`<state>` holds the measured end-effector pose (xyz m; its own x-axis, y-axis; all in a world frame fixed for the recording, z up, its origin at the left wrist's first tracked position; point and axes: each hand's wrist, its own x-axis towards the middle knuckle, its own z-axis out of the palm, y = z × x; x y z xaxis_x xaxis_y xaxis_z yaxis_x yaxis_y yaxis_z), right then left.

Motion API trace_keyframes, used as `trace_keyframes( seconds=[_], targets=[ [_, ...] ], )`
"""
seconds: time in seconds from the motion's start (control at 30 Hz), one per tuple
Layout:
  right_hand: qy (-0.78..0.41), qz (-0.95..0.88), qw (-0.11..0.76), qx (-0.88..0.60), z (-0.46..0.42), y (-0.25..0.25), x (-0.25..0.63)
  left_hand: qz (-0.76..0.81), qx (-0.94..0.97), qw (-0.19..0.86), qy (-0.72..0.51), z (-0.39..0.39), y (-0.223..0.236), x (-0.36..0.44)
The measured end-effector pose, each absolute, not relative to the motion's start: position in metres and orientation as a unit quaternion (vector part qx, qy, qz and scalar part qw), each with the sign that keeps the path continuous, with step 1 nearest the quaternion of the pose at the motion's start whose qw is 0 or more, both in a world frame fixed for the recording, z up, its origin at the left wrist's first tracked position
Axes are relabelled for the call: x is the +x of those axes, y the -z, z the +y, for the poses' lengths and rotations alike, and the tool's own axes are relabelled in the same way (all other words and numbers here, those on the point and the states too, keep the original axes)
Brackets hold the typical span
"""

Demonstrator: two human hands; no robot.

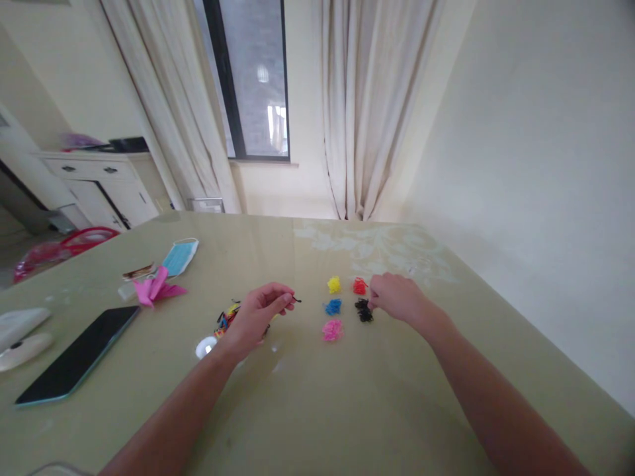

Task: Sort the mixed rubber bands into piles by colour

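Note:
My left hand (258, 316) is closed in a pinch on a small black band (296, 300), held just above the table. Behind that hand lies a mixed pile of coloured bands (225, 320). To the right sit sorted little heaps: yellow (334, 285), red (359, 286), blue (333, 307), black (364, 311) and pink (332, 330). My right hand (397, 297) rests with fingers curled at the black heap, its fingertips touching or pinching there; what they hold is too small to name.
A dark phone (79, 356) lies at the left on the greenish table (317, 403). Pink folded paper (156, 288), a blue face mask (179, 256) and a small white round object (205, 346) are nearby. A wall runs along the right.

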<state>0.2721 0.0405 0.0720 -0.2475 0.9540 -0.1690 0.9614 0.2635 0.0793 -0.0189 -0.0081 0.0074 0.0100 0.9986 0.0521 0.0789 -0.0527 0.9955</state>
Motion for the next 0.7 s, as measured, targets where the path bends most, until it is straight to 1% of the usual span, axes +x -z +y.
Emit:
trace_keyframes(
  seconds=[0.1,0.2,0.27,0.37,0.53,0.6,0.63,0.7],
  targets=[
    [0.021,0.817,0.037,0.575,0.029,-0.082,0.259,0.474,0.534,0.491,-0.499,-0.007,-0.002,-0.02],
    [0.069,0.868,-0.075,0.485,0.015,-0.082,0.235,0.451,0.542,0.508,-0.495,-0.008,-0.001,-0.019],
    [0.09,0.884,-0.133,0.439,0.006,-0.077,0.218,0.441,0.551,0.515,-0.486,-0.009,-0.003,-0.016],
    [0.092,0.894,-0.165,0.407,0.0,-0.067,0.203,0.431,0.571,0.517,-0.47,-0.012,-0.006,-0.013],
    [0.08,0.899,-0.173,0.394,0.002,-0.066,0.204,0.433,0.597,0.498,-0.457,-0.014,-0.007,-0.01],
    [0.087,0.896,-0.192,0.391,0.004,-0.072,0.211,0.467,0.617,0.453,-0.443,-0.012,-0.008,-0.013],
    [0.095,0.892,-0.208,0.389,0.004,-0.077,0.215,0.501,0.637,0.405,-0.425,-0.012,-0.008,-0.016],
    [0.115,0.884,-0.241,0.385,0.003,-0.086,0.223,0.58,0.684,0.266,-0.352,-0.01,-0.008,-0.025]
  ],
)
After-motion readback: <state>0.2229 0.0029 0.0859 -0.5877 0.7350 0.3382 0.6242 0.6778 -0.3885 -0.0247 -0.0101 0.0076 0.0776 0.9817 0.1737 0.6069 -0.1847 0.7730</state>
